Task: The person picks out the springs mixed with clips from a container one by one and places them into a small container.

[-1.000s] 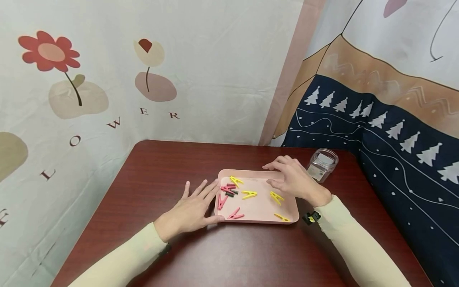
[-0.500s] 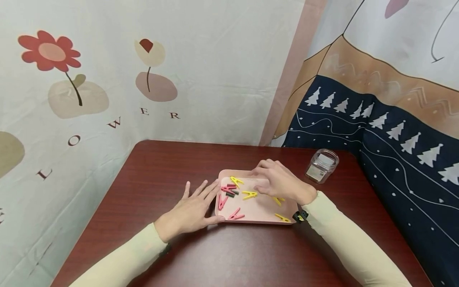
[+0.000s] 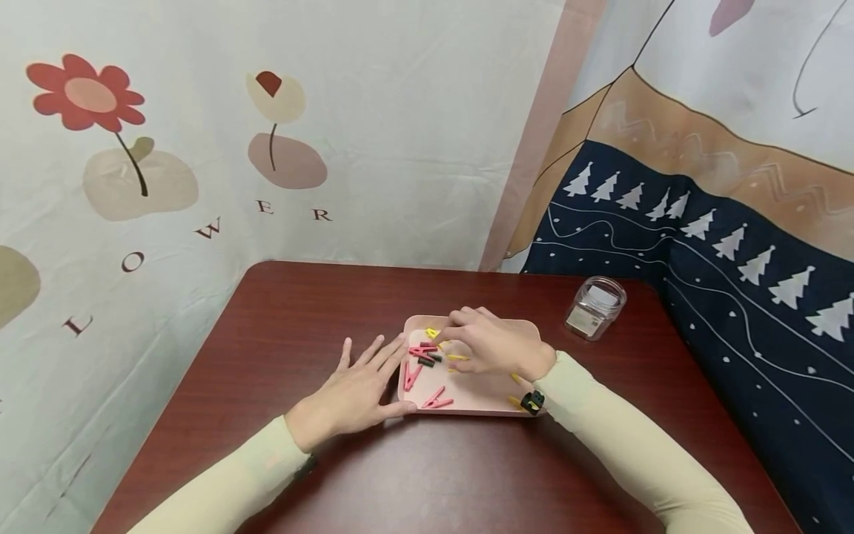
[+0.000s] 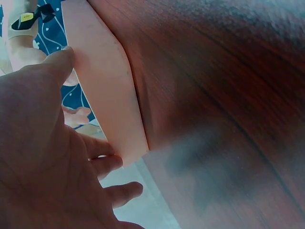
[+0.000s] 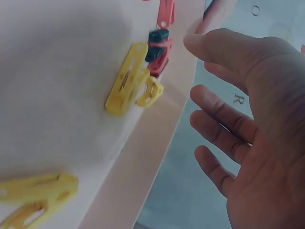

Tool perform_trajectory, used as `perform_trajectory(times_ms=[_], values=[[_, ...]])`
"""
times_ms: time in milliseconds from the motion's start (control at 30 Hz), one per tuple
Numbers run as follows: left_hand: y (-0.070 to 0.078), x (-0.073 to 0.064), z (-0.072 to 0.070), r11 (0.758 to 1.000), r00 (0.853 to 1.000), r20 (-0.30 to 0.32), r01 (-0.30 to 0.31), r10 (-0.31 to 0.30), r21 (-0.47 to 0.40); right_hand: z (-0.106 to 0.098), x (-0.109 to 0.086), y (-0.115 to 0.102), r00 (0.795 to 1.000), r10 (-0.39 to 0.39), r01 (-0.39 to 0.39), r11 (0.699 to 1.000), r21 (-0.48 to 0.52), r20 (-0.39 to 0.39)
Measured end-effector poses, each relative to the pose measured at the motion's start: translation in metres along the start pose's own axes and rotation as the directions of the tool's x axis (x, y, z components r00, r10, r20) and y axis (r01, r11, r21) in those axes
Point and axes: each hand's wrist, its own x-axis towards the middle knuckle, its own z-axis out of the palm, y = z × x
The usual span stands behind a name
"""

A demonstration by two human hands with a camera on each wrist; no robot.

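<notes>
My left hand lies with its fingers spread and straight at the left edge of a shallow pink tray. Its thumb and fingertips touch the tray wall in the left wrist view. Over the tray, my right hand hovers with loosely bent fingers and nothing between them. Below its fingertips lie yellow clothespins, partly hidden by the hand in the head view. Several pink clothespins and dark green coil-like pieces gather at the tray's left side.
A clear glass jar with a label stands at the back right of the brown wooden table. Printed cloth hangings rise behind the table and along its right side.
My right hand has moved left across the tray, from its right side towards the clothespins at the left. My left hand has stayed at the tray's edge.
</notes>
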Motion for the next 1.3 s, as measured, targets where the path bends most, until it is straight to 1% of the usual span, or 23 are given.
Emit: perform_trajectory(times_ms=[100,133,233,333,600,733,900,1133,1300], values=[[0.001,0.000,0.000,1.000,1.000,0.002,0.001,-0.001,0.002,0.005,0.006,-0.003,0.999,-0.038,0.040,0.997,-0.066,0.031],[0.001,0.000,0.000,1.000,1.000,0.002,0.000,0.000,0.002,0.007,0.008,-0.004,0.998,-0.045,0.048,0.996,-0.073,0.041],[0.001,0.000,0.000,1.000,1.000,0.007,-0.002,0.002,0.009,0.012,0.013,-0.006,0.996,-0.068,0.072,0.995,-0.074,0.052],[0.003,0.001,0.000,1.000,1.000,0.001,-0.011,0.011,0.007,0.017,0.017,-0.007,0.997,-0.065,0.067,0.997,-0.045,0.047],[0.004,-0.002,0.000,1.000,1.000,0.002,0.003,-0.003,0.008,0.026,0.030,-0.013,0.994,-0.077,0.084,0.992,-0.089,0.079],[0.004,-0.001,0.001,1.000,1.000,0.001,-0.003,0.003,0.004,0.027,0.032,-0.013,0.994,-0.064,0.074,0.990,-0.123,0.088],[0.004,0.000,0.000,1.000,1.000,0.004,-0.002,0.002,-0.003,0.027,0.036,-0.012,0.994,-0.076,0.088,0.983,-0.158,0.080],[0.002,-0.002,-0.001,1.000,1.000,0.006,0.002,-0.002,-0.007,0.028,0.040,-0.013,0.992,-0.110,0.119,0.976,-0.180,0.061],[0.002,-0.001,-0.001,1.000,1.000,0.002,0.003,-0.003,-0.006,0.026,0.041,-0.013,0.992,-0.102,0.115,0.975,-0.188,0.074]])
